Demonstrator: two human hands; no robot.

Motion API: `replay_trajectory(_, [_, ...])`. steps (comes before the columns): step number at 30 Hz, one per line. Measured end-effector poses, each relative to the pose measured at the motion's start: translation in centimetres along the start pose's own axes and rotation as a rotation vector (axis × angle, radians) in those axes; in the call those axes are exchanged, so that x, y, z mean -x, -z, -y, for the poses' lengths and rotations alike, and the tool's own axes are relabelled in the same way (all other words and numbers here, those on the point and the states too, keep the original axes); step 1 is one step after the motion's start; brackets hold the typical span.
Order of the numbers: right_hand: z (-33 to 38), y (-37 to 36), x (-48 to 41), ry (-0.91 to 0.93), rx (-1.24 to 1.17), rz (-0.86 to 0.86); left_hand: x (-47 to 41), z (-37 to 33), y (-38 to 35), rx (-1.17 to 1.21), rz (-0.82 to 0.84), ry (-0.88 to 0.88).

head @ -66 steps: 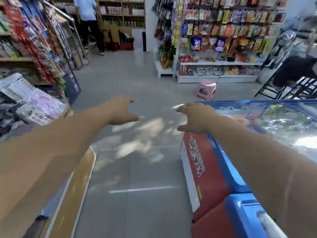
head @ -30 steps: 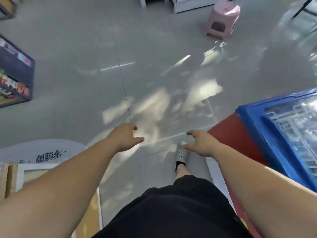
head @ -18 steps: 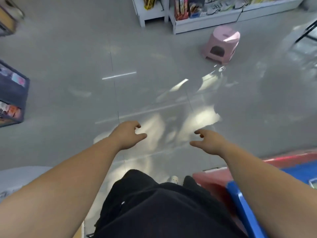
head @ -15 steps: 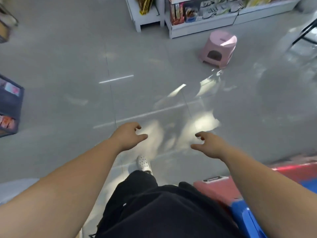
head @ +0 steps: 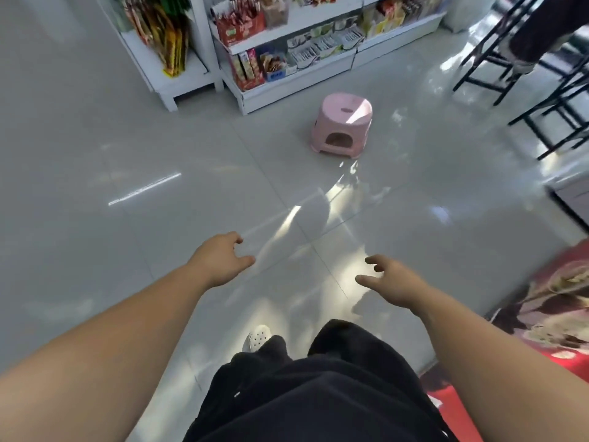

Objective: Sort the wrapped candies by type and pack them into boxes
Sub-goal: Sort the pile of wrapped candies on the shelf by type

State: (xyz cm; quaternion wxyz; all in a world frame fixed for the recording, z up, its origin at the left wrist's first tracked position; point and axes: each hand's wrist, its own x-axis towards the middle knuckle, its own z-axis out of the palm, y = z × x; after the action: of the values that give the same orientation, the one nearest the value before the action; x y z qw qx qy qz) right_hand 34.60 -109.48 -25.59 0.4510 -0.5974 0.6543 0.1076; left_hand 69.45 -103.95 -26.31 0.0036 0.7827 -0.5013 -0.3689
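- Head view: a person's left hand (head: pixel 220 260) and right hand (head: pixel 393 282) reach out over the tiled floor (head: pixel 143 148), on the near side of a pink stool (head: pixel 342 127) and well apart from it.
- Each grip is slack, fingers loosely spread, with nothing in it.
- Beyond the stool, white shelves (head: pixel 287 87) carry packaged snacks; whether the wrapped candies are among them cannot be told.
- Right of the stool stand black chair frames (head: pixel 541 103); nearer than the stool, a white shoe (head: pixel 258 337) shows.
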Motion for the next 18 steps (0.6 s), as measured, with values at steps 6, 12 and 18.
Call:
replay_trajectory(6, [2.2,8.1,-8.3,-0.062,-0.042,-0.064,-11.7,-7.1,5.9,-0.104,0.048,-0.092])
replay_trajectory(12, [4.2,19.0,-20.5,-0.007,0.002,-0.066,-24.3,-17.6,9.7,-0.148,0.011,-0.120])
replay_trajectory(18, [6.8,32.6,-29.9,0.041,0.123,-0.030,-34.2,-29.1,14.3,-0.153,-0.003,-0.110])
